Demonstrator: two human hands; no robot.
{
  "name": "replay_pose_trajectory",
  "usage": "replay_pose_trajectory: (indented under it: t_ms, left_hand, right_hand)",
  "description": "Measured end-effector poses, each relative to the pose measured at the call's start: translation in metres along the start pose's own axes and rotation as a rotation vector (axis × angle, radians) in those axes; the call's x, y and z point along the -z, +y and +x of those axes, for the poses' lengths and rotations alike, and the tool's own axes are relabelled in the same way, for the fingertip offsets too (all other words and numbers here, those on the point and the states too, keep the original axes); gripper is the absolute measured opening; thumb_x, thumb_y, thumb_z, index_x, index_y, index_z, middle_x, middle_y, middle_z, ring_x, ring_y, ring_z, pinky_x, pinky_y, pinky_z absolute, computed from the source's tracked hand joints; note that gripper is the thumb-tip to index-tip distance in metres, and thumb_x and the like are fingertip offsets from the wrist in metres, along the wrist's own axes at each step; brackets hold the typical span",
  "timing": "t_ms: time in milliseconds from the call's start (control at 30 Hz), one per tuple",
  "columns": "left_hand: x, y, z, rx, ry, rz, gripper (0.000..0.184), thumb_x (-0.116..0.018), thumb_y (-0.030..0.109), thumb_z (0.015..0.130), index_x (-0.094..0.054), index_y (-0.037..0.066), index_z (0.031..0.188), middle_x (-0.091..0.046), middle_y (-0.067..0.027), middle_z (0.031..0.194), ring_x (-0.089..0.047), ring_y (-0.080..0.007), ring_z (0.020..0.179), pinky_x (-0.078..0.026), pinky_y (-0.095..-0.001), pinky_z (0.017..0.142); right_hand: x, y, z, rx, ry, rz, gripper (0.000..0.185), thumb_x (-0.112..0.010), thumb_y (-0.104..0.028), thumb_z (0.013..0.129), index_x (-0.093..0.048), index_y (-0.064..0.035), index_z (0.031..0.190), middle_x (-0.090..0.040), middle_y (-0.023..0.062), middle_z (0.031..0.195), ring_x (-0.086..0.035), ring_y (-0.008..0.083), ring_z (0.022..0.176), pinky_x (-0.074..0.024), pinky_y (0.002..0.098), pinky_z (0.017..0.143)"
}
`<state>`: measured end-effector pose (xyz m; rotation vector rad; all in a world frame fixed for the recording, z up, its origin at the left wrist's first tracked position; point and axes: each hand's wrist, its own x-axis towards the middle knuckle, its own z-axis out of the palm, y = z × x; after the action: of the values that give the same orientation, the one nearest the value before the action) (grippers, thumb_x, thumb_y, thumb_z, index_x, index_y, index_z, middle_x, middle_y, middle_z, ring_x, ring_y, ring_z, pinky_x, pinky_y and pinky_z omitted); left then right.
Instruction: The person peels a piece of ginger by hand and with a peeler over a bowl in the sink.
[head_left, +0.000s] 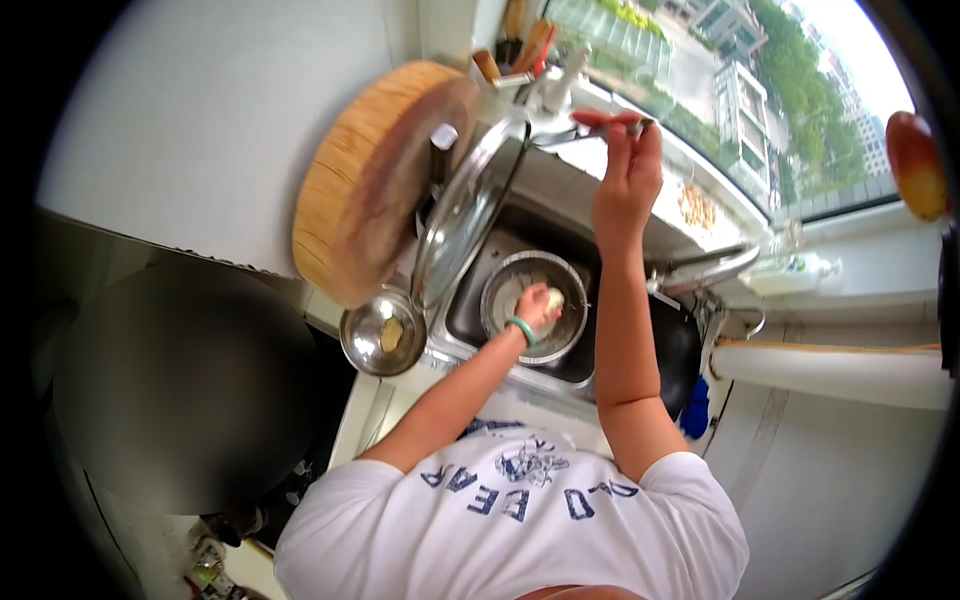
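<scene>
In the sink [462,318] stands a metal bowl [488,290] that looks to have water in it. My left hand [540,306], with a green bangle on the wrist, is inside this bowl with its fingers round a small pale piece of food [554,300]. My right hand [628,160] is raised near the windowsill, pinching the end of a thin metal utensil [572,135]. To the left of the sink, a smaller metal bowl [364,338] holds a yellowish piece [391,335].
A thick round wooden board [335,190] leans at the left, with a glass lid [470,215] beside it. The faucet [720,268] is right of the sink. A large dark wok lid or pan [180,390] is at the lower left. Utensils [487,66] stand by the window.
</scene>
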<state>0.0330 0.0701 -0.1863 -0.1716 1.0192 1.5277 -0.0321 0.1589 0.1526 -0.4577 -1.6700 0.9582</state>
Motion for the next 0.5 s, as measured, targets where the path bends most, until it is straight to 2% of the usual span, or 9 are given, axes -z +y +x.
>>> replay_pose_trajectory:
  t_ms: [33,67,100,133,167,200,333,400,500]
  left_hand:
    - [0.0,0.005,-0.009,-0.009,0.048,0.009,0.03,-0.045,0.004,0.089,-0.041,0.007,0.119,-0.054,-0.0143,0.106,-0.058,-0.0256,0.088,-0.055,-0.036,0.064]
    - [0.001,0.009,-0.013,0.006,0.042,-0.006,0.03,-0.045,0.005,0.09,-0.041,0.007,0.119,-0.053,-0.0135,0.107,-0.057,-0.0247,0.089,-0.055,-0.0359,0.067]
    - [0.003,0.013,-0.012,0.014,0.032,-0.021,0.03,-0.044,0.006,0.09,-0.041,0.007,0.12,-0.053,-0.0127,0.108,-0.057,-0.0239,0.091,-0.054,-0.0358,0.07]
    - [0.009,0.013,-0.01,0.027,-0.038,-0.05,0.03,-0.043,0.006,0.09,-0.041,0.006,0.12,-0.053,-0.0121,0.108,-0.057,-0.023,0.091,-0.053,-0.0356,0.072]
    - [0.013,0.014,-0.008,0.034,-0.109,-0.08,0.03,-0.042,0.007,0.091,-0.04,0.006,0.121,-0.053,-0.0115,0.109,-0.057,-0.022,0.092,-0.052,-0.0355,0.075]
    - [0.004,0.022,-0.019,0.023,-0.087,-0.04,0.03,-0.04,0.008,0.092,-0.041,0.004,0.121,-0.053,-0.0112,0.11,-0.056,-0.0213,0.095,-0.051,-0.0361,0.08]
    - [-0.014,0.035,-0.032,-0.018,-0.197,-0.117,0.034,-0.039,0.001,0.089,-0.04,0.001,0.123,-0.05,-0.0142,0.115,-0.052,-0.0241,0.104,-0.047,-0.0408,0.088]
    - [-0.018,0.035,-0.031,-0.018,-0.238,-0.124,0.038,-0.037,-0.004,0.087,-0.037,-0.002,0.124,-0.049,-0.0166,0.116,-0.052,-0.0248,0.104,-0.046,-0.041,0.091]
    - [-0.025,0.033,-0.034,-0.015,-0.269,-0.101,0.04,-0.038,-0.004,0.086,-0.035,-0.003,0.126,-0.048,-0.017,0.117,-0.052,-0.0241,0.104,-0.045,-0.0381,0.092]
  right_hand:
    - [0.012,0.004,-0.028,-0.019,-0.045,-0.011,0.008,-0.041,-0.008,0.092,-0.044,-0.0009,0.094,-0.063,0.0084,0.076,-0.058,0.0105,0.069,-0.0438,0.0205,0.065]
    - [0.021,0.005,-0.057,-0.113,-0.069,0.028,0.008,-0.042,-0.01,0.093,-0.044,-0.0016,0.093,-0.06,0.0069,0.069,-0.057,0.0127,0.064,-0.0445,0.0222,0.062]
    - [0.036,0.011,-0.084,-0.245,-0.148,-0.027,0.016,-0.037,-0.015,0.095,-0.041,-0.0009,0.091,-0.054,0.0072,0.07,-0.055,0.0138,0.062,-0.0466,0.0258,0.06]
    - [0.047,0.022,-0.115,-0.42,-0.148,-0.019,0.017,-0.037,-0.016,0.096,-0.042,-0.002,0.088,-0.051,0.005,0.063,-0.052,0.0116,0.057,-0.0443,0.0246,0.055]
    - [0.06,0.028,-0.137,-0.527,-0.22,-0.215,0.017,-0.038,-0.018,0.095,-0.042,-0.0029,0.088,-0.049,0.0038,0.058,-0.049,0.0099,0.054,-0.0412,0.0244,0.05]
    - [0.072,0.042,-0.164,-0.663,-0.238,-0.229,0.017,-0.038,-0.018,0.095,-0.042,-0.0029,0.088,-0.047,0.0033,0.055,-0.046,0.0095,0.052,-0.0388,0.0244,0.048]
    - [0.126,0.094,-0.244,-0.782,-0.392,-0.441,0.018,-0.046,-0.016,0.091,-0.048,0.0001,0.097,-0.048,0.0081,0.06,-0.05,0.0158,0.053,-0.0428,0.029,0.053]
    - [0.139,0.106,-0.256,-0.491,-0.379,-0.643,0.021,-0.051,-0.012,0.086,-0.05,0.0015,0.102,-0.056,0.0172,0.077,-0.056,0.0339,0.068,-0.0444,0.0387,0.066]
    - [0.148,0.114,-0.249,-0.923,-0.393,-0.459,0.024,-0.057,-0.012,0.082,-0.053,-0.0014,0.103,-0.056,0.016,0.082,-0.056,0.032,0.077,-0.0438,0.0395,0.071]
